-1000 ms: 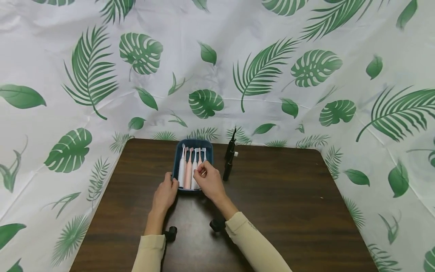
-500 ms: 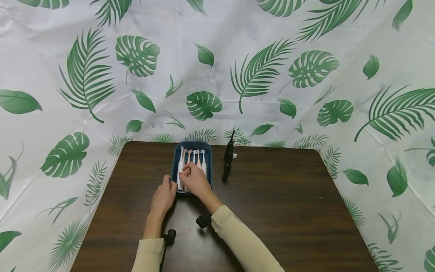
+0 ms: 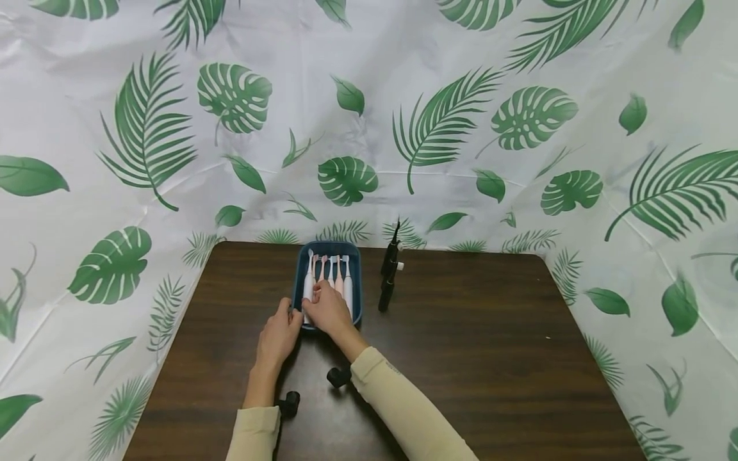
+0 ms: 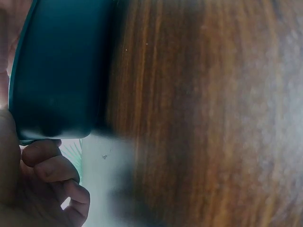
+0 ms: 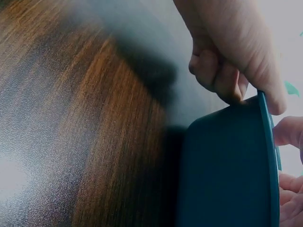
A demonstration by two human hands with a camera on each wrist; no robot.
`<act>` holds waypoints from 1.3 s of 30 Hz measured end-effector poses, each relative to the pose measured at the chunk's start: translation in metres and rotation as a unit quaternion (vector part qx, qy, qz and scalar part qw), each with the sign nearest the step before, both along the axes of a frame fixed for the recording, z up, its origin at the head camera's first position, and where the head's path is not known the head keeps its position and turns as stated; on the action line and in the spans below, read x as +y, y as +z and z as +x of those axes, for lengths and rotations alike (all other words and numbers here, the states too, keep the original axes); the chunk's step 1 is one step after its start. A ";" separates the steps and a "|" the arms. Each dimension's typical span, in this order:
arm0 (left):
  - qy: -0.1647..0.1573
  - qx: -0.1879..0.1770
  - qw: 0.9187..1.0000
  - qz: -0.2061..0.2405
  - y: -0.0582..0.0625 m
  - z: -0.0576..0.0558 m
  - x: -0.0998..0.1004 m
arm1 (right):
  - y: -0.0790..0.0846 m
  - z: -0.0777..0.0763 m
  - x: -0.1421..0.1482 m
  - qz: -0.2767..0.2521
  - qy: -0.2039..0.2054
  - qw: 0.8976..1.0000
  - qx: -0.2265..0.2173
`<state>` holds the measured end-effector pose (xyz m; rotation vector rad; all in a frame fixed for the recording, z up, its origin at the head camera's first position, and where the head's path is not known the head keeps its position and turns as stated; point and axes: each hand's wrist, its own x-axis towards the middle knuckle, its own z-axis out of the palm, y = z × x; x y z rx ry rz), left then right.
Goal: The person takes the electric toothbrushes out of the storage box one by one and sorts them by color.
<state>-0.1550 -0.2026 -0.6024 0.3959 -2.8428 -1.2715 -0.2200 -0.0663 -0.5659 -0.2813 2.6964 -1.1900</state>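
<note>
A dark blue tray [image 3: 358, 288] with rounded corners lies near the table's back edge, holding several white and pink electric toothbrushes [image 3: 348, 288] side by side, heads toward the back. My left hand [image 3: 278, 333] grips its front left corner; in the right wrist view the thumb of the left hand [image 5: 232, 52] is over the rim and its other fingers curl against the outer wall. Reaching over the front rim, my right hand [image 3: 331, 312] has its bent fingers among the handles at the left side. It covers those handles, so whether it pinches one is hidden.
Two black electric toothbrushes, a front one [image 3: 387, 291] and a rear one [image 3: 390, 253], are right of the tray. The brown wooden table [image 3: 473, 352] meets a white leaf-printed sheet [image 3: 438, 211] at its back edge.
My right hand has moved left across the tray, from the right-hand toothbrushes to the left ones, and reaches lower. The left hand keeps its grip on the corner.
</note>
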 end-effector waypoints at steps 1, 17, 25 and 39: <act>0.001 0.002 1.000 -0.002 0.000 0.000 0.000 | -0.001 0.000 0.000 0.002 -0.001 1.000 0.000; -0.001 0.010 1.000 -0.011 -0.002 -0.001 0.001 | -0.004 -0.010 -0.006 0.026 0.012 1.000 -0.006; 0.000 0.006 1.000 -0.018 0.000 -0.001 0.000 | -0.022 -0.019 -0.009 0.015 0.008 1.000 -0.004; -0.013 -0.002 1.000 -0.018 0.004 -0.002 -0.001 | -0.006 -0.010 -0.005 -0.011 0.010 0.999 -0.049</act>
